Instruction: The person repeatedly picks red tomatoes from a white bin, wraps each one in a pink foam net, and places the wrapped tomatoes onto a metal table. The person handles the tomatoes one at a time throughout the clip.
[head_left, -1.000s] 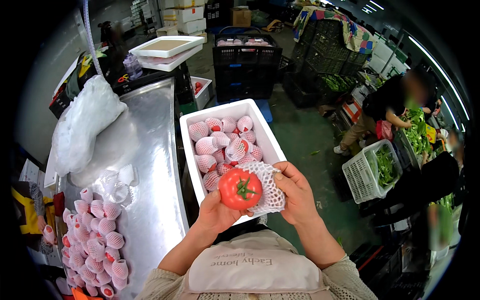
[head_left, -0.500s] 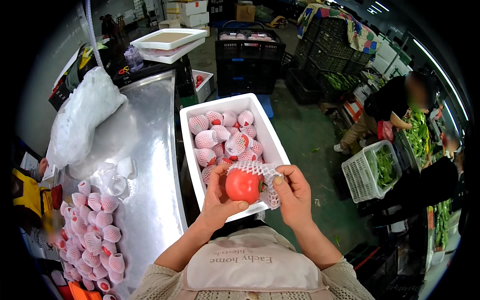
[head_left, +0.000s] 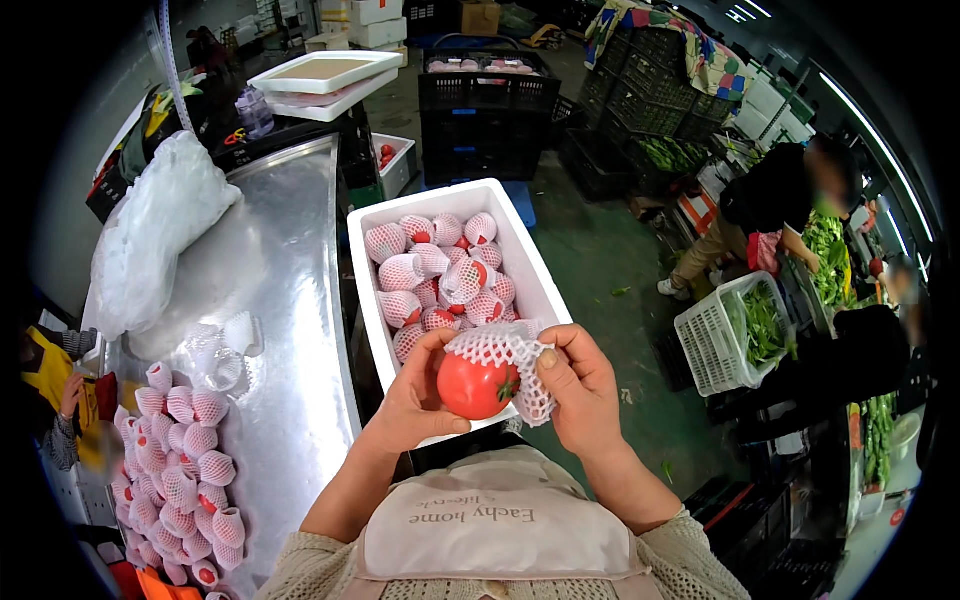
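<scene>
A red tomato sits in my left hand, its fingers curled round the left side. White foam netting drapes over the tomato's top and right side. My right hand pinches the loose part of that netting between thumb and fingers. The tomato's green stem end faces to the right, beside the netting. Just beyond my hands stands a white foam box, with several netted tomatoes inside it.
On the metal table at left lie a heap of netted tomatoes, loose foam nets and a white plastic bag. Black crates stand beyond the box. At right are a white basket of greens and a person.
The tomato has turned slightly in my hands, bringing its stem end more into view. The whole view has shifted a little. At the far left, another person's hand has moved lower.
</scene>
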